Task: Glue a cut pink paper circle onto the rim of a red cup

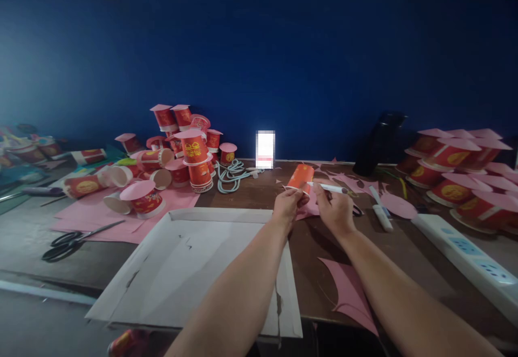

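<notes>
Blue wall behind brown bench (251,195). Red paper cup (300,177) gripped by left hand (288,205), raised above bench near far edge. White pen (329,188) pinched in right hand (335,209), tip touching cup. White tray (194,270) laid at near edge, scissors (73,237) toward left.

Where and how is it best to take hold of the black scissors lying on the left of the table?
Probably by the black handle loops of the scissors, coming from above and the left: they lie flat, loops toward the left edge, blades pointing right toward the pink paper.
</notes>
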Available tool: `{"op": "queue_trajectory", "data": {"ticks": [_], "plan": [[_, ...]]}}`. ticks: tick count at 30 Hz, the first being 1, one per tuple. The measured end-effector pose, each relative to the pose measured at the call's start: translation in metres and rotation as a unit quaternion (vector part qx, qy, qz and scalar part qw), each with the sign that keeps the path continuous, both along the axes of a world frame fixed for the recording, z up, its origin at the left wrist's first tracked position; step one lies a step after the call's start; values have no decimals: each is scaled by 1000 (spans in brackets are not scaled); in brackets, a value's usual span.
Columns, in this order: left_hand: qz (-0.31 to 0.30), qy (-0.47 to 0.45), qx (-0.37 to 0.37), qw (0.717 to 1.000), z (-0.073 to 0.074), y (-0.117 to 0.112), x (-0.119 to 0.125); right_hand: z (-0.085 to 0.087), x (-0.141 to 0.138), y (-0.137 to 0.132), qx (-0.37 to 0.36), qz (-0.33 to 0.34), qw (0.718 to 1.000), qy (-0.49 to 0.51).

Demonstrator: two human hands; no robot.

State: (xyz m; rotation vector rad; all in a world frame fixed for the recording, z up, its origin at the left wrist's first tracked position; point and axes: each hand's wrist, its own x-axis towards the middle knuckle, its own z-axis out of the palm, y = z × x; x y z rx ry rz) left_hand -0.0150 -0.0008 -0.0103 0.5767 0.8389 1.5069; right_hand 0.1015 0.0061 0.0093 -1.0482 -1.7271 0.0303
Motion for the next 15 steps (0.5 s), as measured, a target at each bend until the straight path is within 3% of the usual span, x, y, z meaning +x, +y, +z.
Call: {"op": "queue_trajectory", "data": {"ticks": [15], "plan": [[3, -30, 40, 999, -1, 0, 1, -1, 0, -1, 4, 5, 1000, -8]]}}
